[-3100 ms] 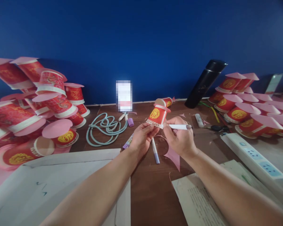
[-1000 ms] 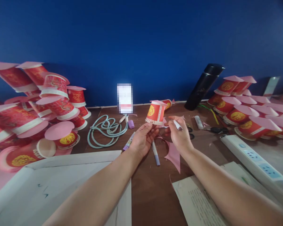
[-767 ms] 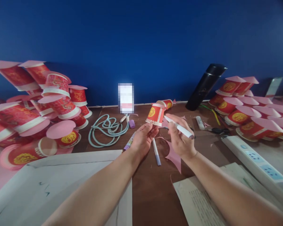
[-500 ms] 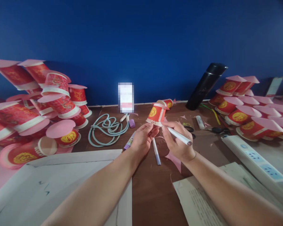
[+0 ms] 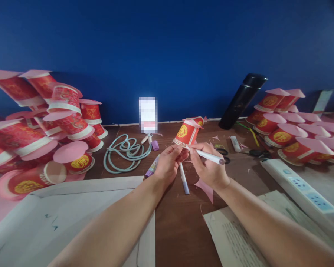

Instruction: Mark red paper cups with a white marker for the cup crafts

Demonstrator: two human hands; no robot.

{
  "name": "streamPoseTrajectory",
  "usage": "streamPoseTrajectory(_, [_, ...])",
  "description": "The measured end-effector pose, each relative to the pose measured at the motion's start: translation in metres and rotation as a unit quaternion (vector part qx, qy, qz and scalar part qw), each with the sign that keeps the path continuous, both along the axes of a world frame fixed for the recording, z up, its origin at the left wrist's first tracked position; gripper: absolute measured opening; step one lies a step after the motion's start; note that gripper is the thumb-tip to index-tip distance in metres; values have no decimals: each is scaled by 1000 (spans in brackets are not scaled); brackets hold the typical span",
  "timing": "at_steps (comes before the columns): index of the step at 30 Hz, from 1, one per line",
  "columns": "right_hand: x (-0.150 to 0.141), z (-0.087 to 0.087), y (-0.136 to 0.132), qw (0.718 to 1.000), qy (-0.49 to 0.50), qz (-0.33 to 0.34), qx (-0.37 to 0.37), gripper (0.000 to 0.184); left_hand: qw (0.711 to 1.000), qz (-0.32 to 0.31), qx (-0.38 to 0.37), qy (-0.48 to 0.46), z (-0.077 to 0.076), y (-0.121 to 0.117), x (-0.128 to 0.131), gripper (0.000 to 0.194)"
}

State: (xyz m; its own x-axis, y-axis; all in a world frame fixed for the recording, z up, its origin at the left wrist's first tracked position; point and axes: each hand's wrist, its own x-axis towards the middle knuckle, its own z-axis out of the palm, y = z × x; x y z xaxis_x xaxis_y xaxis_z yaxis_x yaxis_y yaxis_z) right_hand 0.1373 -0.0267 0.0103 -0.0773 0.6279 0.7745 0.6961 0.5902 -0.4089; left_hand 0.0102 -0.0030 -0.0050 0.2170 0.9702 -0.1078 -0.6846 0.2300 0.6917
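My left hand (image 5: 168, 165) pinches the rim of a small red paper cup (image 5: 185, 134) with a gold emblem and a pink paper disc on its base, held upside down above the brown table. My right hand (image 5: 208, 167) grips a white pen (image 5: 210, 157), its tip at the cup's lower rim. A second pen (image 5: 183, 178) and a pink paper scrap (image 5: 206, 188) lie on the table under my hands.
Red cups with pink discs are piled at the left (image 5: 44, 122) and ranked at the right (image 5: 289, 133). A coiled pale-green cord (image 5: 126, 150), a black flask (image 5: 242, 100), scissors (image 5: 256, 152), a white power strip (image 5: 300, 189) and white papers (image 5: 72, 215) lie around.
My right hand has brought the pen from a raised, turned position back to the cup's rim. The cup has tilted a little to the right in my left hand.
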Motion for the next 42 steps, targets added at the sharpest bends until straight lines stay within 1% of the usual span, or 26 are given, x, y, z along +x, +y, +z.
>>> streamPoseTrajectory(7, [0,-1,0,1000,4,5,-16,7,1000,1,2,-2,0,0,0,14])
streamPoseTrajectory(15, [0,0,-1,1000,6,4,-15,5,1000,1,-3,-3,1,-1,0,14])
streamPoseTrajectory(26, [-1,-3,-1,996,58,-11,-65,8,1000,9,-15,1,1,-1,1,15])
streamPoseTrajectory(35, [-1,-1,-1,996,56,-17,-68,8,1000,5,-15,-6,1,-2,0,15])
streamPoseTrajectory(42, [-1,-3,-1,996,58,-15,-72,9,1000,15,-25,-3,3,-2,0,14])
